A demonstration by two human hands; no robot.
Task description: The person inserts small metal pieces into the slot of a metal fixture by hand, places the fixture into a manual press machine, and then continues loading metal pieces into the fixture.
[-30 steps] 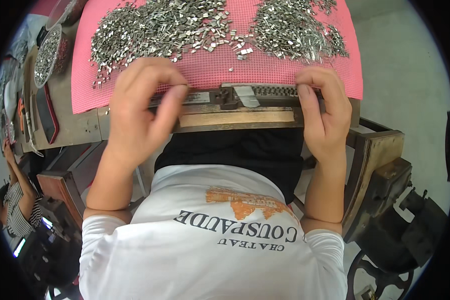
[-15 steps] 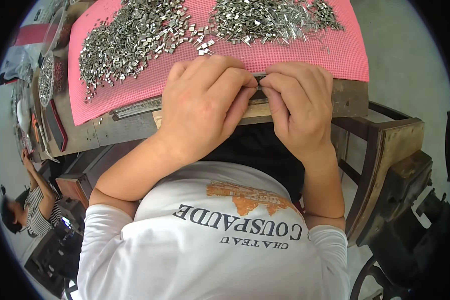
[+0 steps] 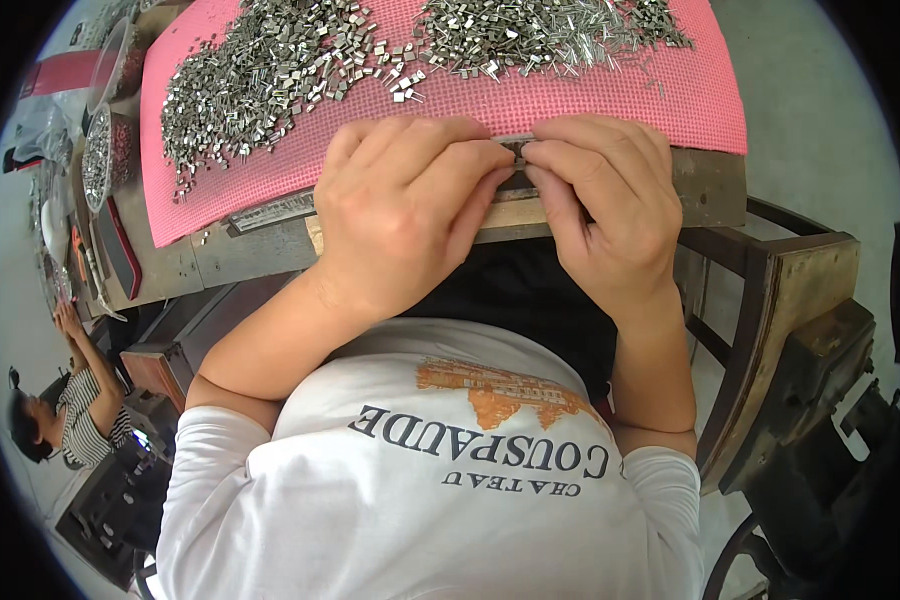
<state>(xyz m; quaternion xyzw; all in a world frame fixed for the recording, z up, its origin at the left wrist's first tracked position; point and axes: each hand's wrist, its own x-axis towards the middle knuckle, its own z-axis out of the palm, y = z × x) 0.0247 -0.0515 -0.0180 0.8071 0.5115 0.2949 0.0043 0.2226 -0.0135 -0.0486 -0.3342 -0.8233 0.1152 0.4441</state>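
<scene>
My left hand (image 3: 405,205) and my right hand (image 3: 615,200) meet fingertip to fingertip at the front edge of the bench. Thumb and fingers of each are pinched together over a long narrow metal rail (image 3: 275,212). A small dark piece shows between the fingertips, too hidden to name. Just beyond my hands, a pink mesh mat (image 3: 450,112) carries two heaps of small silvery metal-cased electronic components with wire legs, a left heap (image 3: 260,85) and a right heap (image 3: 515,38). A few loose ones lie between the heaps.
Clear plastic tubs (image 3: 105,155) of small parts stand left of the mat. Near them lie a dark red-edged flat tool (image 3: 123,245) and an orange-handled tool (image 3: 78,240). Another person (image 3: 80,400) sits at far left. A wooden stand (image 3: 770,300) is at right.
The right hand has shifted slightly to the right, its fingertips a little farther from the left ones. The left hand stays nearly in place. The whole view has moved slightly.
</scene>
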